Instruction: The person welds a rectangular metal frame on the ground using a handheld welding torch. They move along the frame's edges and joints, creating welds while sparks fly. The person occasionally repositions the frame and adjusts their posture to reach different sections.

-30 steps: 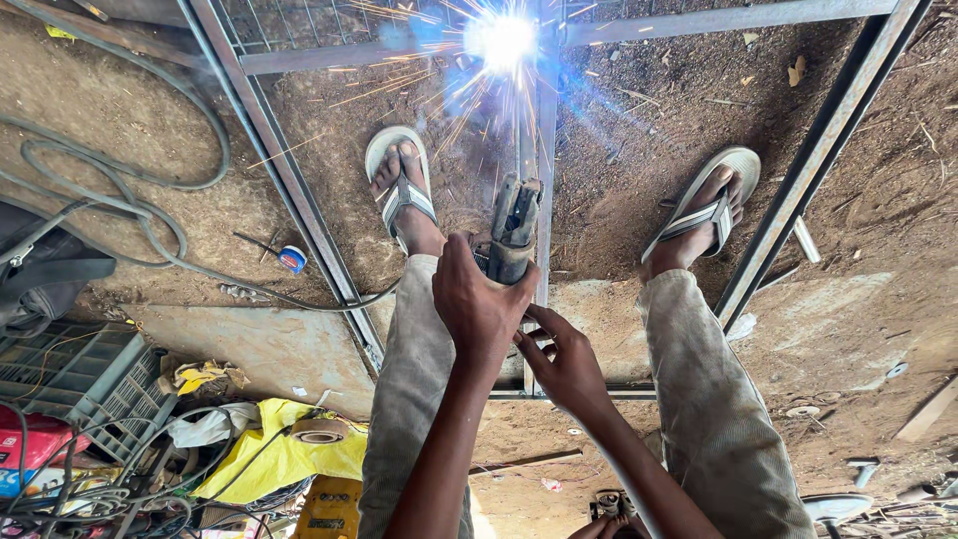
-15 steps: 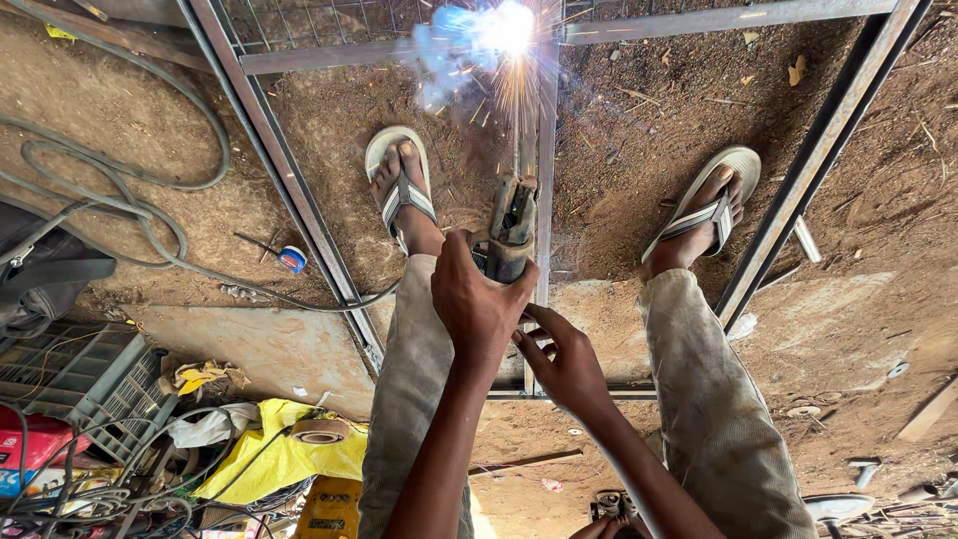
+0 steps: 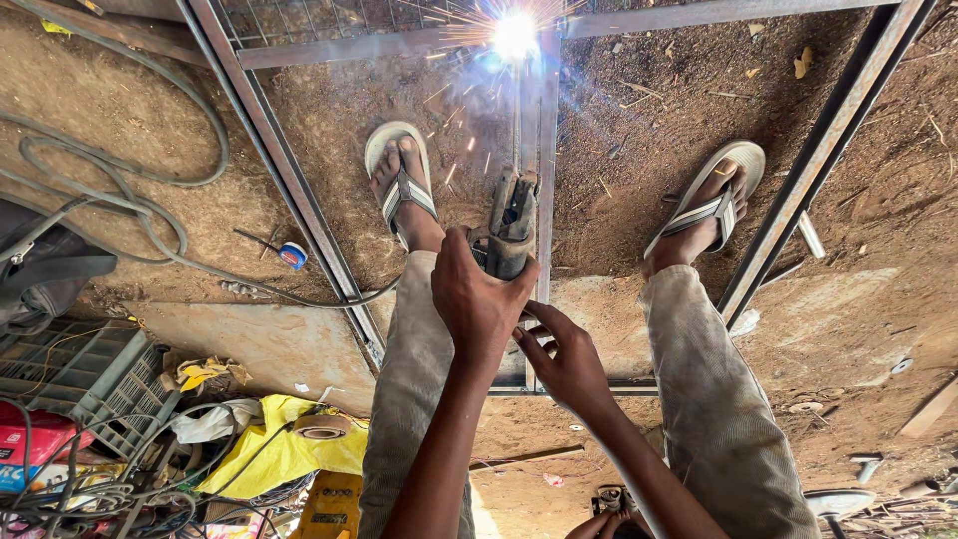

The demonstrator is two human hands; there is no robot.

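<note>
Both hands (image 3: pixel 479 299) point electrode holder (image 3: pixel 511 222) away, lengthwise.

Weld spot (image 3: pixel 515 35) lost in glare, electrode holder (image 3: pixel 511 222) handle (lower part) under left hand (image 3: pixel 477 299).

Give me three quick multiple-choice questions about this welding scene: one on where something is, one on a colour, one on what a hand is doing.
1. Where is the bright spark?
A. at the top, on the metal frame
B. beside the yellow cloth
C. on the right sandal

2. What colour is the crumpled cloth at lower left?
A. red
B. yellow
C. white

3. What is the left hand doing?
A. hanging free
B. lying flat on the ground
C. gripping the welding holder

Answers: 1 A, the spark flares where the metal frame bars meet. 2 B, the cloth is yellow. 3 C, the left hand wraps the welding holder, with the right hand just below it.
</note>
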